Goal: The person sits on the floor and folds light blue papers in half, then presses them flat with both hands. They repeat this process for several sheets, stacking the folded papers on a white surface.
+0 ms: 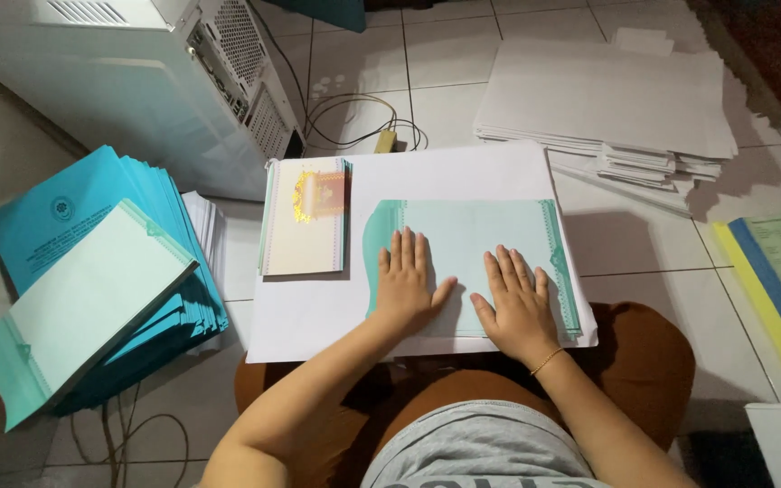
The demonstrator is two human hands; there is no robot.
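Note:
A pale green folded sheet [476, 237] with a patterned border lies on a large white board [445, 176] across my lap. My left hand [403, 280] lies flat on its left half, fingers spread. On the right half my right hand [517, 303] presses flat too, a thin bracelet at the wrist. Neither hand holds anything. A cream sheet with a gold foil emblem [306, 217] lies on the board to the left of the green sheet.
A stack of blue folders [92, 217] topped by a pale green sheet [92, 298] sits on the floor at left. A white machine [137, 81] stands behind it, cables [354, 117] beside it. White paper stacks [607, 99] lie at upper right, coloured sheets [779, 280] at far right.

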